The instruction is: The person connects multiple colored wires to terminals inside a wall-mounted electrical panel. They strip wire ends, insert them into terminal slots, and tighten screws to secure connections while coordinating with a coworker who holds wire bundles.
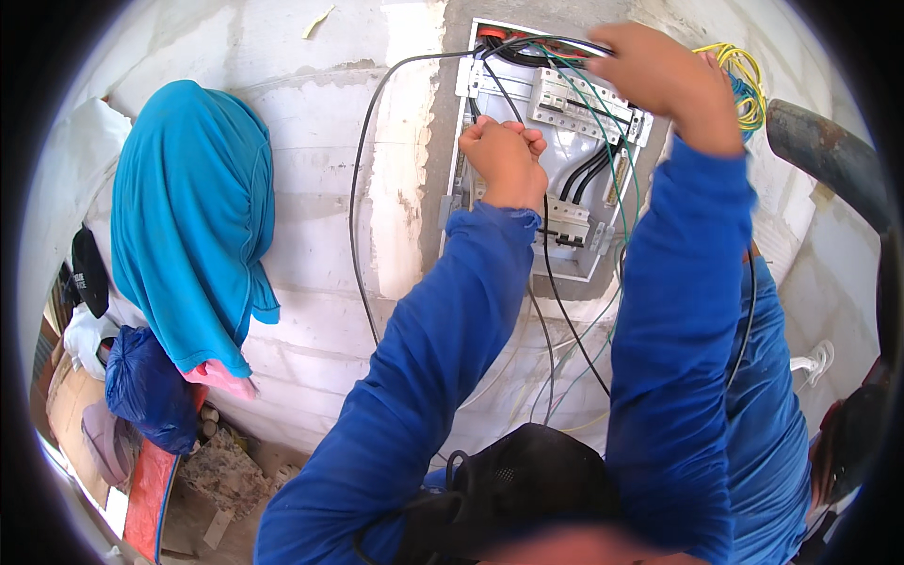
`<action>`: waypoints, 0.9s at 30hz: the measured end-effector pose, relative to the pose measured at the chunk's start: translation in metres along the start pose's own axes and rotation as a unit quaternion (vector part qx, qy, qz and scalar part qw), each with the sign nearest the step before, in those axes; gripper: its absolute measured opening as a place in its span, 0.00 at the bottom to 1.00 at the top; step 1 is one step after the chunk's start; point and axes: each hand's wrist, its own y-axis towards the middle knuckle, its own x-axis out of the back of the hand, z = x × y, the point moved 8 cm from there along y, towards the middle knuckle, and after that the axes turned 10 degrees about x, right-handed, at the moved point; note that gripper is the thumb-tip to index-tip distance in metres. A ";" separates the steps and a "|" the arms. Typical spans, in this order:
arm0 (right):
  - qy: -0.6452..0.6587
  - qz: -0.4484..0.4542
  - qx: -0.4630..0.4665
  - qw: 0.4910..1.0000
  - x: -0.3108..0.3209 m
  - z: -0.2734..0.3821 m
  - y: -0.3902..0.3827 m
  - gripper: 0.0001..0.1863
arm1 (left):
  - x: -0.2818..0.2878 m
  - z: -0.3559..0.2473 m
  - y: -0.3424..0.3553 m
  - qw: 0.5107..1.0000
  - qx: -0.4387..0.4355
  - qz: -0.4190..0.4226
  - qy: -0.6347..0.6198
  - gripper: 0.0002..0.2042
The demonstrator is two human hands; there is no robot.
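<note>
A dark bag is hanging nearest, below the blue sleeves. Further out, the left hand is clenching into a fist around a black cable in front of the open white breaker box set in the wall. The right hand is gripping wires at the box's top, beside a yellow wire coil.

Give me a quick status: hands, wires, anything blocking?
Left hand fisted on black cable. Right hand up at breaker panel, grip unclear. Loose wires cross the panel.
</note>
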 end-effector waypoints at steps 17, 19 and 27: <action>-0.073 0.145 0.048 0.986 -0.090 0.072 0.106 0.14 | 0.104 0.038 -0.057 0.959 0.264 0.046 0.093 0.13; -0.033 0.159 0.006 0.987 -0.088 0.064 0.101 0.13 | 0.123 0.028 -0.050 0.950 0.287 0.031 0.121 0.15; -0.085 0.242 -0.043 0.965 -0.022 0.087 0.058 0.11 | 0.119 0.000 -0.033 0.944 0.265 0.052 0.191 0.16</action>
